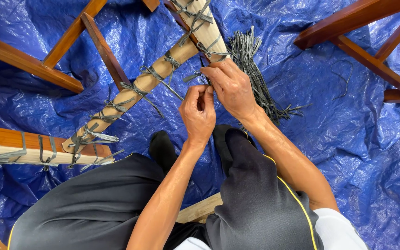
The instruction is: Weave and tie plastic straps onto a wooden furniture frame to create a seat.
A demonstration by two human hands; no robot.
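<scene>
Both hands pinch together on a thin grey strap (191, 77) near picture centre, the left hand (198, 114) clamped low on it and the right hand (231, 88) at one o'clock from it, fingers closed on the same strand where it meets the pale wooden pole (160, 69). That strap looks light, flat, limp and a bit slick, best gripped close to the knot. A loose bundle of straps (254, 74) lies at three o'clock on the crinkled blue tarp (348, 139), red-brown wooden frames (362, 41) around.
</scene>
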